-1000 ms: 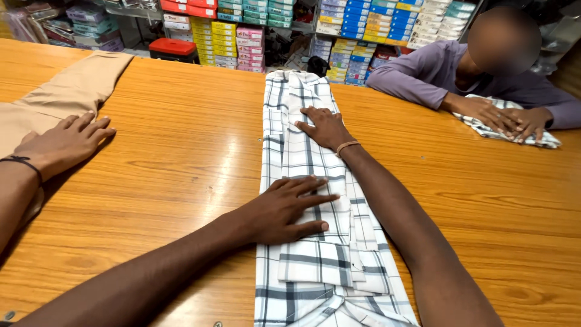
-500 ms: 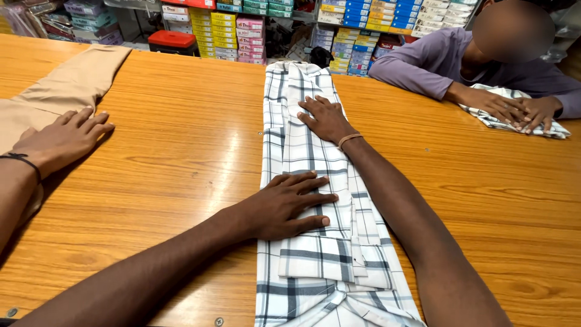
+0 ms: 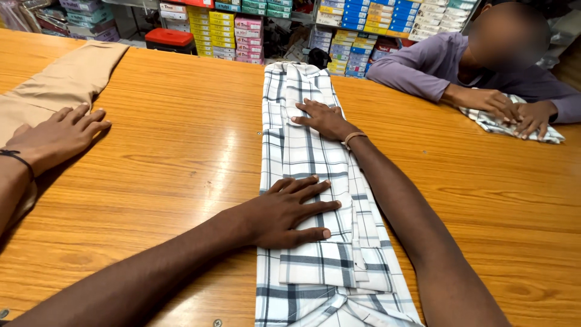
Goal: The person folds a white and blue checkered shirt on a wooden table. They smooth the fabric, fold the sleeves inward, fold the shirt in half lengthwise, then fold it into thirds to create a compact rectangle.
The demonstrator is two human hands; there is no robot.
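Hands [image 3: 302,175] flat on cut-off checked shirt [image 3: 305,157]

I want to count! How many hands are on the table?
5: left hand and right hand on the checked shirt; a co-worker's hand at left; two hands far right.

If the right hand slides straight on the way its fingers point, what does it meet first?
The right hand points left across the checked shirt. It would probably cross the shirt's left edge onto the bare wooden table; nothing else lies close in that line.

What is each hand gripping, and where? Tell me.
Nothing is gripped. The left hand lies flat on the checked shirt at its middle; the right hand lies flat farther up.
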